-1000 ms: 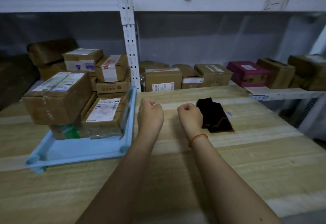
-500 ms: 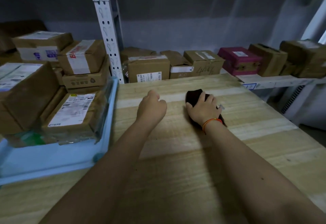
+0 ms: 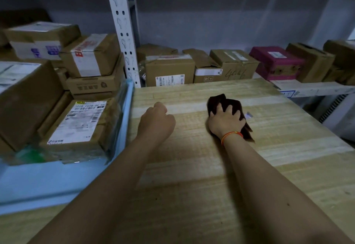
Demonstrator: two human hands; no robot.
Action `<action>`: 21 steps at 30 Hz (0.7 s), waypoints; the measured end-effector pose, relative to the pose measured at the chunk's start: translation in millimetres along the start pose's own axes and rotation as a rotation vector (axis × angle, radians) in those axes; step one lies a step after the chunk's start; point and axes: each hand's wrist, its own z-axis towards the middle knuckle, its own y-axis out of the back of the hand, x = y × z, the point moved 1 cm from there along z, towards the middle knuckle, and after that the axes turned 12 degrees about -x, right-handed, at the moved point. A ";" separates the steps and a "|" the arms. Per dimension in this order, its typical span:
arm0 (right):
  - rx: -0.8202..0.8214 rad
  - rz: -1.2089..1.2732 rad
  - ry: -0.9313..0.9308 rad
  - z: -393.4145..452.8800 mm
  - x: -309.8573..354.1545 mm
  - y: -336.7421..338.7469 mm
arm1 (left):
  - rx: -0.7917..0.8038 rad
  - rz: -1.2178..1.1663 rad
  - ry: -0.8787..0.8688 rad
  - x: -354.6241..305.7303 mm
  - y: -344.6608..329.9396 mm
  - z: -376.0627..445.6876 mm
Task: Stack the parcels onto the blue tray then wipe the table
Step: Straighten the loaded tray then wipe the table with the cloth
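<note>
Fingers (image 3: pixel 230 109) of the right hand (image 3: pixel 226 122), spread a moment earlier, had curled into the dark cloth (image 3: pixel 224 100) on the bench (image 3: pixel 192 167), while the left hand (image 3: pixel 156 122) stayed fisted beside the blue tray (image 3: pixel 57 182) of parcels (image 3: pixel 76 122).

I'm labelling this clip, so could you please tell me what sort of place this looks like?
Probably a parcel storeroom or courier sorting room. Taped cardboard parcels with shipping labels line a metal shelving rack, more are stacked on a blue tray, and a wooden table serves as the work surface.

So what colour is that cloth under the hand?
Dark brown cloth, seen in the head view.
</note>
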 end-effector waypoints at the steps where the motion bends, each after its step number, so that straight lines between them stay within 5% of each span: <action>1: -0.002 0.000 -0.006 3.2 4.1 -1.4 | 0.001 0.001 0.005 0.5 0.9 0.2; 21: 0.108 0.067 0.288 99.9 143.1 -33.7 | -0.027 -0.055 0.057 19.4 11.8 11.2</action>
